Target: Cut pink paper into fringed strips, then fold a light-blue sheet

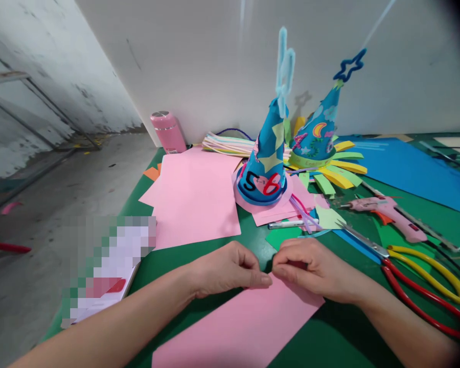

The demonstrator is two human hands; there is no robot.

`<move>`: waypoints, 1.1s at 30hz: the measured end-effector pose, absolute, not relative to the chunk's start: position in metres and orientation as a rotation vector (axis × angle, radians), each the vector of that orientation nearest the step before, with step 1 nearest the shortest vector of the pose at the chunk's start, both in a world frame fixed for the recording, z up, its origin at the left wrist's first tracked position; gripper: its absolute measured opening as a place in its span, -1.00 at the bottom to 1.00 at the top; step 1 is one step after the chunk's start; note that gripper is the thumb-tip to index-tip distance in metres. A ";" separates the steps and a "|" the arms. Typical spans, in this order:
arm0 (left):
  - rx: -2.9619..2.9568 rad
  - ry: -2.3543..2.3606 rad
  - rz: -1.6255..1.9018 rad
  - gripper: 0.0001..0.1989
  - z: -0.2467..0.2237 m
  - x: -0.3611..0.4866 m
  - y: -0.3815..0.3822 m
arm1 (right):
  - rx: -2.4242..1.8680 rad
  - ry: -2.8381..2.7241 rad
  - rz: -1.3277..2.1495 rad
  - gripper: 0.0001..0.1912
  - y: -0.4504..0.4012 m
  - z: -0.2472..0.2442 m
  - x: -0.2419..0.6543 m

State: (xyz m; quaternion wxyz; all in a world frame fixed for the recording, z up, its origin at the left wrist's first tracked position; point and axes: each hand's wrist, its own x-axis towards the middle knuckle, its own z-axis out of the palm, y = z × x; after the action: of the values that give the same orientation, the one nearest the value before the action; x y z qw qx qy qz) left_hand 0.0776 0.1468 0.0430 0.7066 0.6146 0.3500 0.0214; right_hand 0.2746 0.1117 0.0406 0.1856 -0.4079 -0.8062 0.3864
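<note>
A pink paper sheet (pixel 233 332) lies at an angle on the green table near the front edge of the view. My left hand (pixel 235 268) pinches the far edge of this sheet between thumb and fingers. Close beside it on the right, my right hand (pixel 310 266) is closed on the same edge near the sheet's far corner. The fingertips of both hands nearly meet. Beyond them stands a blue paper cone hat (pixel 266 153) with "5" and "6" on its front and a light blue pipe-cleaner shape on top.
Scissors (pixel 385 253) with red and yellow handles and a pink glue gun (pixel 391 212) lie at the right. A larger pink sheet (pixel 199 194), a pink bottle (pixel 167 132), a second cone hat (pixel 318 128) and blue sheets (pixel 410 168) lie or stand farther back.
</note>
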 end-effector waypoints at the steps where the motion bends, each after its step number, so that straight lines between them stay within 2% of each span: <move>1: 1.356 0.769 0.060 -0.63 0.041 0.077 0.147 | -1.159 -2.252 1.081 -0.78 0.112 0.039 0.275; 7: 1.240 0.653 0.042 -0.62 0.034 0.076 0.147 | -1.152 -2.224 1.000 -0.78 0.113 0.033 0.273; 13: 1.408 0.575 -0.007 -0.64 0.031 0.079 0.154 | -1.114 -2.282 0.942 -0.82 0.111 0.029 0.272; 22: 1.437 0.642 -0.060 -0.64 0.028 0.079 0.148 | -1.141 -2.232 1.043 -0.84 0.110 0.025 0.273; 28: 1.374 0.618 -0.023 -0.62 0.032 0.076 0.149 | -1.127 -2.267 0.923 -0.79 0.109 0.030 0.277; 33: 1.343 0.588 -0.022 -0.65 0.037 0.074 0.149 | -1.103 -2.327 0.775 -0.84 0.109 0.032 0.284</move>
State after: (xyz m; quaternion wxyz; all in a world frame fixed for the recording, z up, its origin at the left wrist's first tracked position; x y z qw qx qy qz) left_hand 0.0742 0.1492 0.0372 0.7431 0.6130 0.2683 -0.0102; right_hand 0.2845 0.1091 0.0323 0.2242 -0.3998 -0.8432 0.2810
